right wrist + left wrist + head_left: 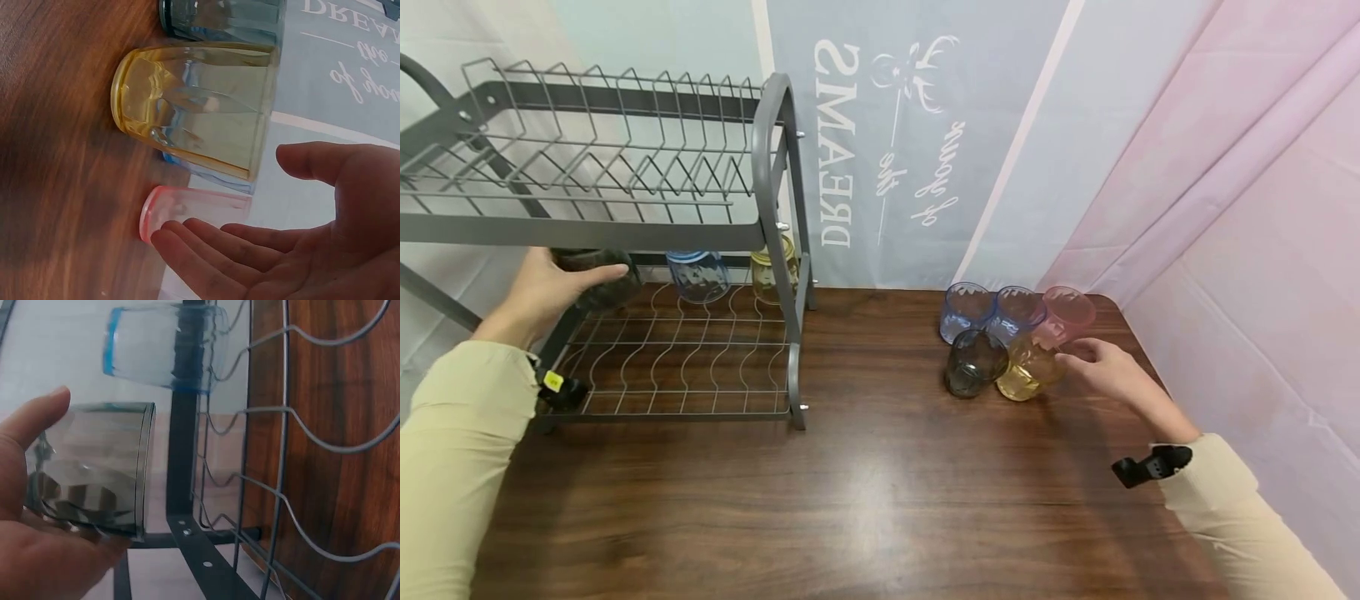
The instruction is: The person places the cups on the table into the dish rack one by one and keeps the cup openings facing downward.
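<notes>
My left hand [538,292] grips a dark grey glass [94,469] over the lower shelf of the rack, thumb on one side and fingers on the other. In the left wrist view the glass lies apart from the shelf wires, its mouth toward them. A blue glass [698,273] and a yellow glass [775,268] stand upside down farther right on that shelf. Beside a yellow glass [194,106] on the table is my right hand [1108,373], thumb and fingers spread apart with nothing between them. A pink glass [1067,312] stands behind the yellow one.
The two-tier metal rack [700,237] stands at the left, its upper wire tier over my left hand. Grouped with the yellow and pink glasses are two blue glasses [964,312] and a dark glass [973,367]. A printed curtain [880,142] hangs behind the wooden table [865,500].
</notes>
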Demonstrator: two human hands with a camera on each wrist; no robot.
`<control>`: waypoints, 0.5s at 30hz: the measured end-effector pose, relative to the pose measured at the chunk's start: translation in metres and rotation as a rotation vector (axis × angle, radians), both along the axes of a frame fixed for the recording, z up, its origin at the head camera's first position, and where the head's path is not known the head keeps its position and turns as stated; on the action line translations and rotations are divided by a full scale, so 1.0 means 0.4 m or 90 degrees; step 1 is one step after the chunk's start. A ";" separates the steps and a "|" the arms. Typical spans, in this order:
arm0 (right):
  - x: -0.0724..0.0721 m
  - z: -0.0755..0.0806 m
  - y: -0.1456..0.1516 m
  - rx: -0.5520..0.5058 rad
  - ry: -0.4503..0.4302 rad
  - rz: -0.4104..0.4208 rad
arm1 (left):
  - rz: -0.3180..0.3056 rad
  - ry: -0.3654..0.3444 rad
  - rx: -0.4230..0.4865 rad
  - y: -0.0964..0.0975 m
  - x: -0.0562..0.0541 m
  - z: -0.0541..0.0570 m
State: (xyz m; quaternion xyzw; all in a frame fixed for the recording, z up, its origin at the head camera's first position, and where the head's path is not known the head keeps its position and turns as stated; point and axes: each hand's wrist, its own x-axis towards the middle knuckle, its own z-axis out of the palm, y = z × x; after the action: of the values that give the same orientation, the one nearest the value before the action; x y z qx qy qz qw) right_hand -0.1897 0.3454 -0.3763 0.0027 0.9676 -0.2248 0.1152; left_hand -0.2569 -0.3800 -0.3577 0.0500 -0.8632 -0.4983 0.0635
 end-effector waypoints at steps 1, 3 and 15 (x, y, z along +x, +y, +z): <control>0.000 -0.004 -0.001 -0.007 -0.002 0.001 | 0.004 -0.008 -0.017 0.001 -0.003 -0.002; 0.000 -0.013 -0.004 -0.020 -0.006 0.004 | 0.013 -0.021 -0.032 0.000 -0.009 -0.005; -0.007 -0.039 -0.028 -0.107 -0.036 -0.009 | 0.058 -0.044 -0.009 -0.013 -0.038 -0.046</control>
State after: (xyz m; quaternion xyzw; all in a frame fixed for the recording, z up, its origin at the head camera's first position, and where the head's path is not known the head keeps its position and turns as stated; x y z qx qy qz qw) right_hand -0.1925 0.3342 -0.3921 0.0061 0.9417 -0.3057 0.1406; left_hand -0.2719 -0.3853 -0.3760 0.1062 -0.8652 -0.4868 0.0564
